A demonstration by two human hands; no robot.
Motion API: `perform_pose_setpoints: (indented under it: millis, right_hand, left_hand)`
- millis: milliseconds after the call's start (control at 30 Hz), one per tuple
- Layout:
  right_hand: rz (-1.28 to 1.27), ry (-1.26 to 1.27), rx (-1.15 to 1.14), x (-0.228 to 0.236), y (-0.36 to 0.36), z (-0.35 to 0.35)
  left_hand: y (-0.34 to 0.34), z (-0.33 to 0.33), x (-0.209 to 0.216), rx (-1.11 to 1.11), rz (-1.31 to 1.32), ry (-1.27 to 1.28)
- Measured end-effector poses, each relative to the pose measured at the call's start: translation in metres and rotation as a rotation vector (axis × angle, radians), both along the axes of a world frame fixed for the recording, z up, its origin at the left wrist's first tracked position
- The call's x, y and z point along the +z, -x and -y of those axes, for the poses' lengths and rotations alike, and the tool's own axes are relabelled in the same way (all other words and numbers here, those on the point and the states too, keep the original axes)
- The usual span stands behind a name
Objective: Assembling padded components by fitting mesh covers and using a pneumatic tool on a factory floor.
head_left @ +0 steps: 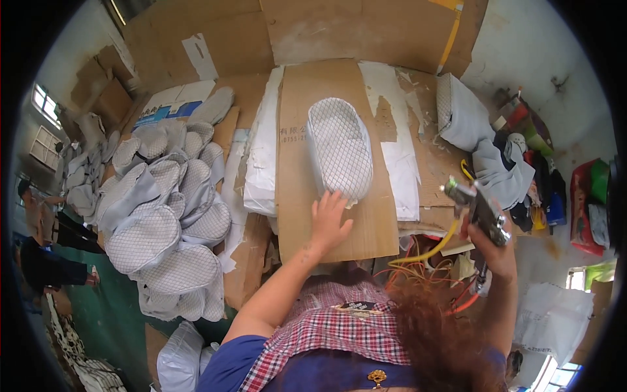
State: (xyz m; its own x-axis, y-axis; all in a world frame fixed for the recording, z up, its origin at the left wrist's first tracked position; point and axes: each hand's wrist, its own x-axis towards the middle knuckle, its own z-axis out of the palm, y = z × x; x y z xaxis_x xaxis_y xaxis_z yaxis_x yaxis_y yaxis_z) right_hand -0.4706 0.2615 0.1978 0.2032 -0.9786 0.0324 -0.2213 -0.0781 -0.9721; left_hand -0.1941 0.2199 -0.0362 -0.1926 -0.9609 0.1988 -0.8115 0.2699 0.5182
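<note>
A pale quilted fabric slipper point(341, 153) lies lengthwise on a brown cardboard sheet point(297, 215) at the middle of the worktable. My left hand point(328, 223) rests at the slipper's near end, fingers spread, fingertips touching its edge and not wrapped round it. To the right, my right hand point(491, 247) is closed round a metal spray gun point(486, 212), raised beside the table with its nozzle towards the upper left. A yellow hose point(431, 248) runs near the gun; whether it joins it I cannot tell.
Many similar quilted slippers point(160, 242) are heaped at the left. A folded quilted bundle point(462, 114) and grey cloth point(501, 168) sit at the right, beside hanging bags point(588, 202). Orange hoses point(418, 271) tangle below the table's front. Other people point(49, 228) stand at the far left.
</note>
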Motion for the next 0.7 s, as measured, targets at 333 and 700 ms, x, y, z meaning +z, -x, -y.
perform_pose_setpoints:
  millis: [333, 700]
  right_hand:
    - [-0.035, -0.054, -0.033, 0.018, -0.024, -0.051]
    - [-0.112, -0.061, -0.271, 0.032, -0.05, -0.143]
  left_hand:
    - [-0.128, -0.122, -0.114, 0.465, -0.542, -0.342]
    - [-0.192, -0.175, -0.14, 0.653, -0.756, -0.646]
